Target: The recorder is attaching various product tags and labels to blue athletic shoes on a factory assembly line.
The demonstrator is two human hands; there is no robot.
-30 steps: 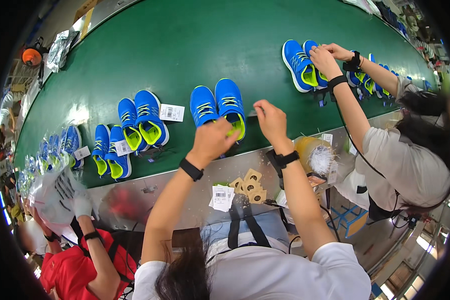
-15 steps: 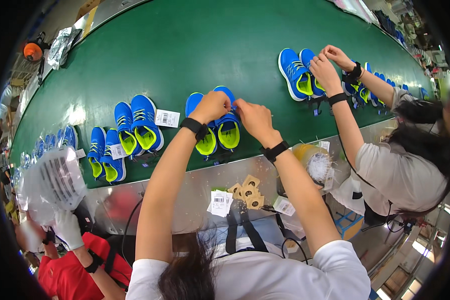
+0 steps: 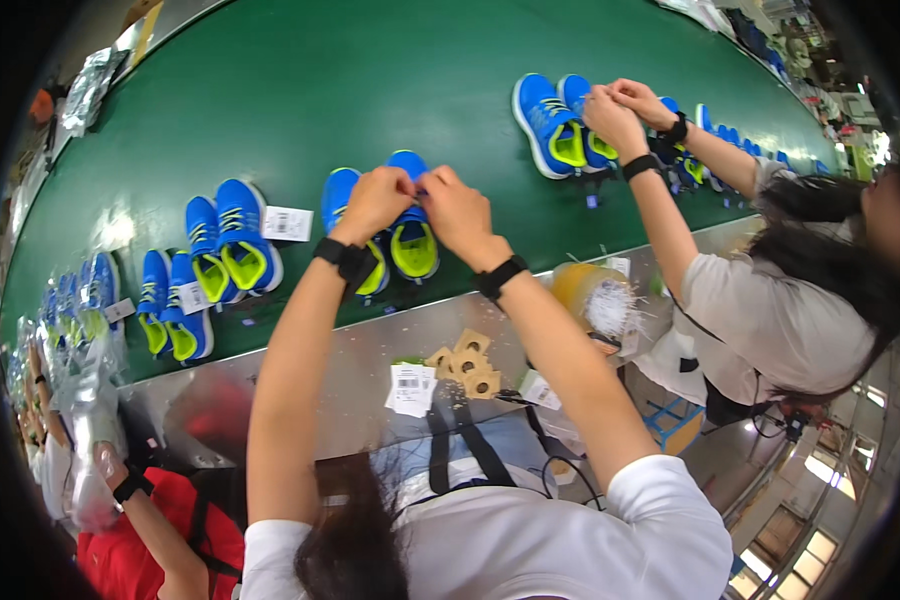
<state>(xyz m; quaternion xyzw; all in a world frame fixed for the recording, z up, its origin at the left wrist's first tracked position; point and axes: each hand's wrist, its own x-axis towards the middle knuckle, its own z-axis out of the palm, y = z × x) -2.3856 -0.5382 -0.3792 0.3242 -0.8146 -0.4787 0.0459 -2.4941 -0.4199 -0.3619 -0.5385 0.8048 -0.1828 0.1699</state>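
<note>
My left hand [image 3: 375,203] and my right hand [image 3: 456,212] meet fingertip to fingertip over a pair of blue sports shoes with lime-green linings. The fingers of both are pinched; whatever is between them is too small to make out. Partly covered by my left hand and wrist is the left shoe [image 3: 339,188]. The right shoe [image 3: 414,252] lies under the fingertips, its heel toward me. To the left stands another blue pair [image 3: 238,228] with a white tag [image 3: 287,223] beside it.
Shoes line the green work surface [image 3: 390,80]. White tags [image 3: 411,388] and brown cardboard pieces [image 3: 467,362] lie on the metal ledge. A yellow tub [image 3: 580,295] with white strands stands right. A co-worker's hands [image 3: 618,115] handle shoes there; another, in red [image 3: 160,540], holds clear plastic.
My hands have come closer together, fingertips now touching. The whole view has shifted, so shoes and ledge items appear farther left. The red-clad co-worker's plastic bag has moved lower.
</note>
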